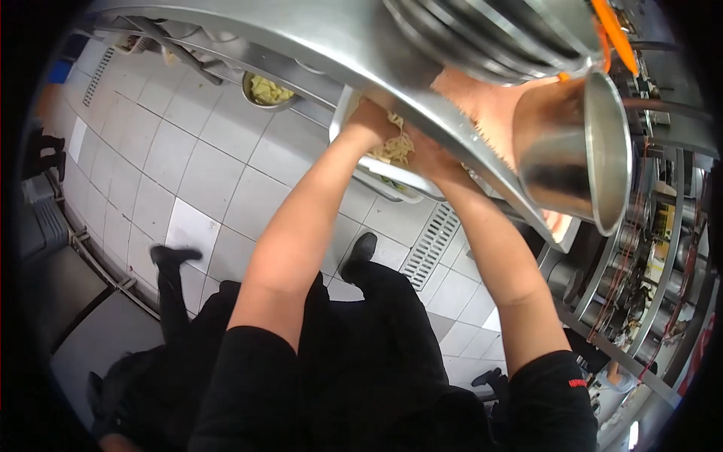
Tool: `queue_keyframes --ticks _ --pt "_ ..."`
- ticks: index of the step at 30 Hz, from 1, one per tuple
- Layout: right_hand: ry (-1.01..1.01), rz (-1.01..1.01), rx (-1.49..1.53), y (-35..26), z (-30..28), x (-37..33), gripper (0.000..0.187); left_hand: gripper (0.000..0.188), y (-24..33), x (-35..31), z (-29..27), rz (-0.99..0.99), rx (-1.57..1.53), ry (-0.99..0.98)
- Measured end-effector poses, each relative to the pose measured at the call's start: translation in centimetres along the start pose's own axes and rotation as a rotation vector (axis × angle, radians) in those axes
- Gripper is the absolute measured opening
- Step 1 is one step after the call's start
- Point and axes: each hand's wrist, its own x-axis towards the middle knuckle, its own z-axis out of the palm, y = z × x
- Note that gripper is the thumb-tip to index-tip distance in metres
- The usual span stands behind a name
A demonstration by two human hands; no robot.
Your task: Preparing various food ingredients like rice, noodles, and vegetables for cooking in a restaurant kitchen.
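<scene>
Both my arms reach forward under the edge of a steel counter [316, 41] to a white plastic tub [337, 124]. Pale strips that look like noodles [401, 147] lie inside it. My left hand [374, 120] is down in the tub, at the left of the strips, its fingers out of sight. On the other side of them is my right hand [433, 160], largely covered by the counter edge. Neither hand's fingers show well enough to tell a grip.
On the counter stand a steel pot [553, 154] and stacked metal pans [482, 38] beside an orange object [616, 34]. Below, left of the tub, sits a metal bowl of yellowish pieces [269, 90]. A drain grate [431, 245] crosses the tiled floor. Another person [143, 361] is behind me, left.
</scene>
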Motion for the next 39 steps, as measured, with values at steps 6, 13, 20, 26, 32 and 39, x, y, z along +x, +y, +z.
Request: queue_keyframes --ticks 6,13,20,26,32,39 --pt "0.043 0.246 0.416 0.5 -7.0 -0.2 0.022 0.058 2.0 -0.5 -2.6 0.075 0.068 0.191" --pt "-0.176 0.727 0.235 -1.2 -0.7 -2.6 0.078 0.062 3.1 -1.5 -4.2 0.074 0.100 -0.061" --pt "0.014 1.008 0.359 0.5 8.9 -2.9 0.053 0.075 4.5 1.0 -3.4 0.354 0.405 -0.293" --pt "0.298 0.963 0.341 -2.5 8.1 0.4 0.042 0.057 -3.3 4.3 -2.0 0.038 -0.104 -0.453" --pt "0.491 0.925 0.345 -4.2 1.2 3.0 0.028 0.060 -5.4 6.4 -1.8 0.137 -0.565 -0.479" --pt "0.224 0.963 0.200 -8.7 1.7 8.8 0.043 0.054 -5.8 8.4 -1.3 0.013 -1.638 -0.307"
